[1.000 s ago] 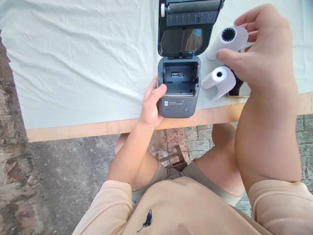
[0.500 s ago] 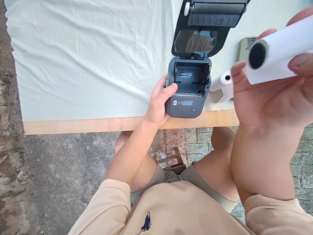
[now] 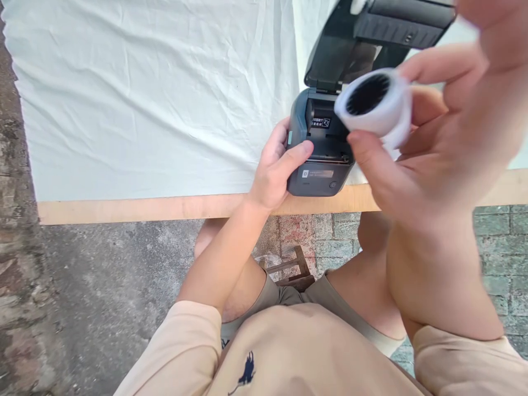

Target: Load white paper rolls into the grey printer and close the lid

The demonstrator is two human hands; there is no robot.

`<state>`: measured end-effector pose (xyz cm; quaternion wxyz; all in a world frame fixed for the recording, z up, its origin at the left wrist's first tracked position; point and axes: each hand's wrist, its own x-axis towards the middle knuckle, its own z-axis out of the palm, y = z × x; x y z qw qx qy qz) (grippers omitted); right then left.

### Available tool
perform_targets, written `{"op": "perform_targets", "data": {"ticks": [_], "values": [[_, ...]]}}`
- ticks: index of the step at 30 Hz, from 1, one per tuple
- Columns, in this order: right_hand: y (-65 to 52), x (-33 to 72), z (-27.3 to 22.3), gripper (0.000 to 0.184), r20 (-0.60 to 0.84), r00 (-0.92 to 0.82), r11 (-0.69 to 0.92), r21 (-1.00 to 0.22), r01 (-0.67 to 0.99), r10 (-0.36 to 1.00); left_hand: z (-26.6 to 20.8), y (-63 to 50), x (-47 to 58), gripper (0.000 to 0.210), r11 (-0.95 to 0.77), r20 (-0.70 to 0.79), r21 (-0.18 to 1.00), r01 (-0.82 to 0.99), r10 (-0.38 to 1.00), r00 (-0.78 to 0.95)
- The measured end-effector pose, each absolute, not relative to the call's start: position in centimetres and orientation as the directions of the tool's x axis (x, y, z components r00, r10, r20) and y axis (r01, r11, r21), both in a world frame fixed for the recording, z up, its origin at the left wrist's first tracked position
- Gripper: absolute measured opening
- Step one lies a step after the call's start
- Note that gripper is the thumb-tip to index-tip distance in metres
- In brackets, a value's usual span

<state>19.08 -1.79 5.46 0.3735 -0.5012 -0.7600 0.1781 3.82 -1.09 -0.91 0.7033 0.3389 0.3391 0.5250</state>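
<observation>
A dark grey label printer (image 3: 319, 181) sits at the table's front edge with its lid (image 3: 330, 52) swung up and back. My left hand (image 3: 278, 165) is closed around the printer's left side, the thumb over the rim of the open paper bay. Above the bay's right side, my right hand (image 3: 441, 126) grips a white paper roll (image 3: 381, 121) between thumb and fingers. The roll's dark hollow core faces me, and it covers part of the bay and lid. Whether roll and printer touch, I cannot tell.
A white cloth (image 3: 157, 99) with wrinkles covers the table, leaving a wooden front edge (image 3: 173, 209) bare. Below are my knees and a small wooden stool (image 3: 297, 269) on the brick and concrete ground.
My right hand has brought the paper roll left to the printer and turned its end toward me. The printer has shifted slightly right and tilted. The second roll and the phone-like object are now hidden.
</observation>
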Motion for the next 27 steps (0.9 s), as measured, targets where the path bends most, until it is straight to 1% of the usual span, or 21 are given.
{"op": "perform_targets", "data": {"ticks": [1, 3, 4, 6, 9, 11, 13, 16, 19, 22, 24, 27], "values": [[-1.8, 19.0, 5.6, 0.054, 0.421, -0.24, 0.465, -0.588, 0.662, 0.875, -1.0, -1.1, 3.8, 0.034, 0.211, -0.11, 0.838, -0.503, 0.969, 0.223], [-1.8, 18.8, 6.0, 0.036, 0.436, -0.279, 0.468, -0.424, 0.775, 0.856, -1.1, -1.2, 3.8, 0.036, 0.197, -0.088, 0.84, -0.505, 0.969, 0.231], [-1.7, 18.7, 6.2, 0.027, 0.404, -0.284, 0.435, -0.356, 0.827, 0.87, -1.2, -1.2, 3.8, 0.037, 0.195, -0.084, 0.84, -0.507, 0.969, 0.234], [-1.4, 18.5, 6.4, 0.019, 0.305, -0.277, 0.364, -0.28, 0.888, 0.911, -1.2, -1.2, 3.8, 0.038, 0.198, -0.088, 0.843, -0.5, 0.968, 0.234], [-1.0, 18.3, 6.1, 0.022, 0.204, -0.268, 0.317, -0.268, 0.91, 0.941, -1.2, -1.2, 3.7, 0.035, 0.202, -0.103, 0.861, -0.467, 0.968, 0.229], [-0.7, 18.3, 5.6, 0.021, 0.196, -0.273, 0.322, -0.292, 0.901, 0.942, -1.1, -1.2, 3.7, 0.032, 0.194, -0.101, 0.865, -0.463, 0.97, 0.219], [-0.5, 18.4, 5.3, 0.015, 0.235, -0.275, 0.341, -0.321, 0.883, 0.932, -1.1, -1.2, 3.7, 0.028, 0.183, -0.088, 0.859, -0.479, 0.973, 0.214], [-0.3, 18.5, 4.9, 0.021, 0.312, -0.269, 0.368, -0.323, 0.872, 0.911, -0.9, -1.2, 3.7, 0.022, 0.186, -0.081, 0.846, -0.5, 0.971, 0.225], [-0.4, 18.6, 4.6, 0.02, 0.41, -0.315, 0.453, -0.301, 0.839, 0.856, -0.8, -1.0, 3.7, 0.02, 0.208, -0.103, 0.827, -0.523, 0.969, 0.223], [-0.8, 18.4, 4.2, 0.014, 0.536, -0.358, 0.549, -0.251, 0.797, 0.764, -0.8, -0.7, 3.6, 0.024, 0.194, -0.11, 0.811, -0.552, 0.977, 0.182], [-1.0, 18.3, 3.8, 0.012, 0.584, -0.372, 0.584, -0.223, 0.781, 0.721, -0.9, -0.6, 3.5, 0.028, 0.187, -0.107, 0.809, -0.557, 0.979, 0.172], [-1.4, 18.2, 3.4, 0.01, 0.615, -0.378, 0.598, -0.195, 0.778, 0.692, -1.0, -0.6, 3.4, 0.024, 0.212, -0.096, 0.788, -0.578, 0.97, 0.225]]}}
